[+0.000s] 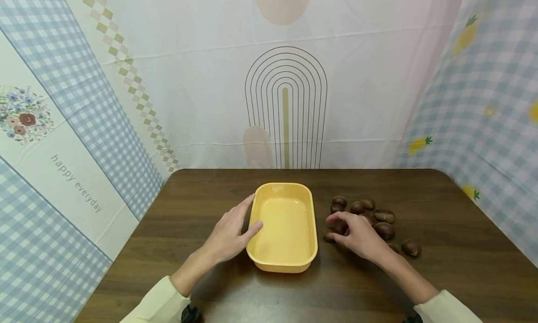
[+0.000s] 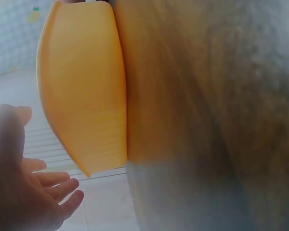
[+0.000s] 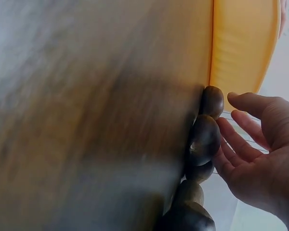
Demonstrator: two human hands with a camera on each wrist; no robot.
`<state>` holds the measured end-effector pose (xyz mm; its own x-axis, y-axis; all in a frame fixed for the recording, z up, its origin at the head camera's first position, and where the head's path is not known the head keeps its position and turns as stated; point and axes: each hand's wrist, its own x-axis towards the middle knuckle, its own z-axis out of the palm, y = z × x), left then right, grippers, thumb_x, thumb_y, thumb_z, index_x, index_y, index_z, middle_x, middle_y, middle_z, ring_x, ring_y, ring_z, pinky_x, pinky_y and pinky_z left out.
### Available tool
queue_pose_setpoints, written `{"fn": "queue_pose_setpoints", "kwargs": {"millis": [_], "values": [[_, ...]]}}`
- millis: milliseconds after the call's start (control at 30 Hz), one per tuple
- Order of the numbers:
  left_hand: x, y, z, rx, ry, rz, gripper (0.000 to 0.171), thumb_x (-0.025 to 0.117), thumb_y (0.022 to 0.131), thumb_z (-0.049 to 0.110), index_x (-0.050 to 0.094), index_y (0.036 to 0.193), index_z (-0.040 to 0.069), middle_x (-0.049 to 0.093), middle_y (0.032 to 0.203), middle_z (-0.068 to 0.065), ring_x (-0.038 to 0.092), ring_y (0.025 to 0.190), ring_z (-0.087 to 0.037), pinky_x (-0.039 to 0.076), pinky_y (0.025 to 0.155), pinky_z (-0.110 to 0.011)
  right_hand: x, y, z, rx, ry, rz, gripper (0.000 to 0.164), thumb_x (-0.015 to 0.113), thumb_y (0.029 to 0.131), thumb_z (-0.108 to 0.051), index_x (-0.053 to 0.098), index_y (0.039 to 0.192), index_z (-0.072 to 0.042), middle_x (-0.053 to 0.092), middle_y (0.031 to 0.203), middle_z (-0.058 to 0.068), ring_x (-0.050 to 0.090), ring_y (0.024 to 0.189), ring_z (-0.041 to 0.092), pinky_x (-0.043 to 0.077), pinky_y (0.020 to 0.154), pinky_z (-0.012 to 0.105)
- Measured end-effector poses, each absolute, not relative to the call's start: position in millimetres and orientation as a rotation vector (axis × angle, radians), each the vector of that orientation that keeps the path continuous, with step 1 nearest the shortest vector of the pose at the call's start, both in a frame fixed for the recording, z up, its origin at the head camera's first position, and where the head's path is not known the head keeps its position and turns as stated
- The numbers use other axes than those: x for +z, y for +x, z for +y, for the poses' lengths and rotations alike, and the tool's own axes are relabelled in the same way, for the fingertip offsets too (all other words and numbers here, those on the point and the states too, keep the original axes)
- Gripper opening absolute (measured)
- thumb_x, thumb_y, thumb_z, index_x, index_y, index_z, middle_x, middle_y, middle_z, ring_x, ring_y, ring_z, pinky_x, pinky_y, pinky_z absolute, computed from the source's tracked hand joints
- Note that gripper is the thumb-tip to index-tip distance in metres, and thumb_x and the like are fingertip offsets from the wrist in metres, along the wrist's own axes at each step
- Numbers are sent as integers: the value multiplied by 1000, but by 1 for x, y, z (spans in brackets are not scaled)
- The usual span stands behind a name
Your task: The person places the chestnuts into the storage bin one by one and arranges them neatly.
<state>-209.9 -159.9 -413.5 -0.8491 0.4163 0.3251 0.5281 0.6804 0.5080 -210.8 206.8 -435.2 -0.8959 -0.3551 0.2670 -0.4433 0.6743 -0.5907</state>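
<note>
A yellow rectangular baking dish (image 1: 283, 265) stands on the table in the head view. My left hand (image 1: 229, 232) is at its left side, fingers extended along the rim and thumb reaching over the near-left edge. In the left wrist view the fingers (image 2: 58, 190) look loosely spread beside the dish (image 2: 84, 86); whether they touch it I cannot tell. Right of the dish, several brown chestnuts (image 1: 384, 230) lie in a loose group. My right hand (image 1: 357, 234) hovers among them, thumb and fingers apart around the leftmost chestnut (image 1: 329, 234). A gap shows between thumb and chestnut (image 3: 213, 102) in the right wrist view.
Both hands work over a dark wooden table (image 1: 201, 187) with rounded far corners. A patterned white cloth (image 1: 201, 103) hangs behind it, with blue checked cloth (image 1: 496, 89) at the sides. One chestnut (image 1: 410, 247) lies at the group's near right.
</note>
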Motion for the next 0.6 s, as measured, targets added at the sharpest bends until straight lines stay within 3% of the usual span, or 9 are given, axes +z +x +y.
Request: {"fn": "queue_pose_setpoints", "kwargs": {"millis": [600], "values": [[-421, -207, -158, -883, -776, -2748, 78, 61, 107, 42, 28, 168, 6, 35, 170, -15, 37, 154, -38, 30, 119, -64, -439, -212, 202, 960, 697, -2775, 30, 86, 87, -3, 75, 115, -5, 73, 101, 0, 65, 86, 14, 55, 72, 33]]}}
